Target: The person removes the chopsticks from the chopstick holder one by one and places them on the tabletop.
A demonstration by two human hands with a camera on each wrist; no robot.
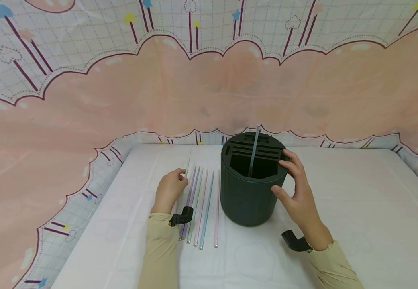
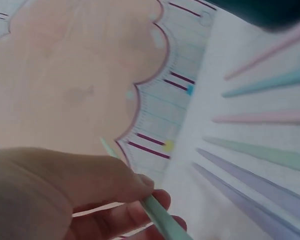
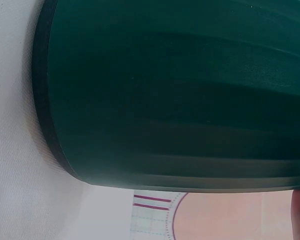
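Observation:
In the head view my left hand (image 1: 170, 189) pinches a thin light green stick (image 1: 188, 160), straw-like, between thumb and fingers. The left wrist view shows this green stick (image 2: 162, 217) slanting past the thumb tip. My right hand (image 1: 300, 192) holds a dark green round container (image 1: 250, 200) at its right side, thumb on the near side and fingers over the rim. The container stands upright, its top slotted with a wide opening in front. A pale blue stick (image 1: 254, 150) leans in that opening. The container's green wall (image 3: 180, 100) fills most of the right wrist view.
Between the left hand and the container, several pastel sticks lie side by side on the white tabletop (image 1: 357, 208), among them a blue stick (image 1: 207, 212) and a pink stick (image 1: 217, 216). A patterned peach cloth (image 1: 194, 96) hangs behind the table.

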